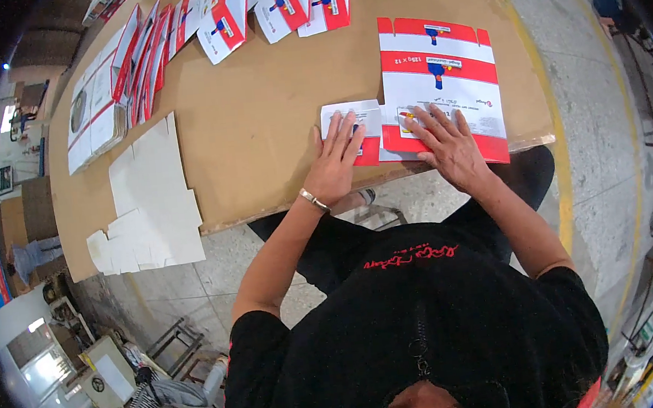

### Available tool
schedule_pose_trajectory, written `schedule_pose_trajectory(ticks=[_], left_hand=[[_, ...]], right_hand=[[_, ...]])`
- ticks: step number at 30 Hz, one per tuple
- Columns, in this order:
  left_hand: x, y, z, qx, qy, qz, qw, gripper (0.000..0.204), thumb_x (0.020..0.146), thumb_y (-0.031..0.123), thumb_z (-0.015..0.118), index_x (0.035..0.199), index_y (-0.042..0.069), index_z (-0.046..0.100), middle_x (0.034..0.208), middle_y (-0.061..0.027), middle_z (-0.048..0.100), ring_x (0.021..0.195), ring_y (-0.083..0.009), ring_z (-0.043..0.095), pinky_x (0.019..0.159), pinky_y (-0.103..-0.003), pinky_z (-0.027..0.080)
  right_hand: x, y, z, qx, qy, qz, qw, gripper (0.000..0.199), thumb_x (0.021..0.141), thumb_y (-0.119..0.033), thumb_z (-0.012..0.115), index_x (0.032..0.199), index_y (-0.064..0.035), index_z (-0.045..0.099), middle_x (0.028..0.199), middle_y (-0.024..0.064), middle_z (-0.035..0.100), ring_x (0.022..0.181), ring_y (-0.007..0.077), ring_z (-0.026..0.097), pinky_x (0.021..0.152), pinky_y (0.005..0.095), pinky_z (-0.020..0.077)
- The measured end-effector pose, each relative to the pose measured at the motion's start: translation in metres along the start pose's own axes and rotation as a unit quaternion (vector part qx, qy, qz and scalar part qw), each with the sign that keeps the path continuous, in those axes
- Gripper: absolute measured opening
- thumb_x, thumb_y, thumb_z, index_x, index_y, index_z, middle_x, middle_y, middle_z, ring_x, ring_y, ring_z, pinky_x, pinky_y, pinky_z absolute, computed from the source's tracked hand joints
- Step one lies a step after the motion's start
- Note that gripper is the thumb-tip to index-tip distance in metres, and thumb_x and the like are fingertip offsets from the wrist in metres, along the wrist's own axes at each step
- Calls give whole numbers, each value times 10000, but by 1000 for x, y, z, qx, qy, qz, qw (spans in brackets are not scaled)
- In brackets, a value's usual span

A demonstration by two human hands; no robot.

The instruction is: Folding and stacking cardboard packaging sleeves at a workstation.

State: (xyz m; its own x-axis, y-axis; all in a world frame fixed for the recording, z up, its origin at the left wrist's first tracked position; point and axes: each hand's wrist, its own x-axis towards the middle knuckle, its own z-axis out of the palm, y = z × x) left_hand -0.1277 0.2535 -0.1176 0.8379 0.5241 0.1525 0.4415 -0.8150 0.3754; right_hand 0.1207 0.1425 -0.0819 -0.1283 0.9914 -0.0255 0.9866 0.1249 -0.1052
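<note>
A flat red and white printed carton [440,77] lies at the right end of the table, near its front edge. My right hand [449,145] rests on the carton's lower part with its fingers spread. On the folded-over panel [355,111] at the carton's left side, my left hand [332,161] lies with fingers stretched out, pressing on it. A red strip of that side [368,152] shows beside the left fingers. Both palms face down, and neither hand grips anything.
The brown table [256,109] has a stack of flat cartons [97,107] at its left. Several folded red and white cartons [222,27] stand along the far side. A torn white cardboard sheet [154,200] lies at the front left. Another person [153,402] is at the lower left.
</note>
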Motion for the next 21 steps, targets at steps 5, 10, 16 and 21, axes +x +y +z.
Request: schedule_pose_trajectory(ticks=[5,10,16,21], left_hand=[[6,16,-6,35,-7,-6,999,606,886,312,549,1447,201,349,1549,-186,159,1425,-407,131,1047,-696,100],[10,21,7,129,-37,-71,988,622,873,423,558,1448,327,341,1542,-196,159,1423,-407,125,1009,-735,107],[10,25,10,131,-45,-132,982,639,877,416,565,1459,354,307,1544,-210,130,1427,-395,105,1003,-737,129],[11,31,9,142,-69,-179,971,703,849,454,599,1467,362,276,1547,-227,93,1432,-404,69,1014,-739,101]], right_hand=[[-2,-2,10,-7,5,8,1000,637,897,-460,490,1465,-252,290,1513,45,288,1394,285,262,1081,619,220],[-6,-8,22,-12,9,10,1000,665,866,-463,521,1459,-246,312,1534,21,245,1426,266,181,1125,599,112],[-5,-13,27,-3,19,37,999,682,867,-473,540,1468,-276,285,1538,23,226,1427,268,170,1092,648,136],[-5,-16,26,8,27,52,998,669,887,-480,520,1471,-263,278,1547,18,206,1433,263,153,1097,658,103]])
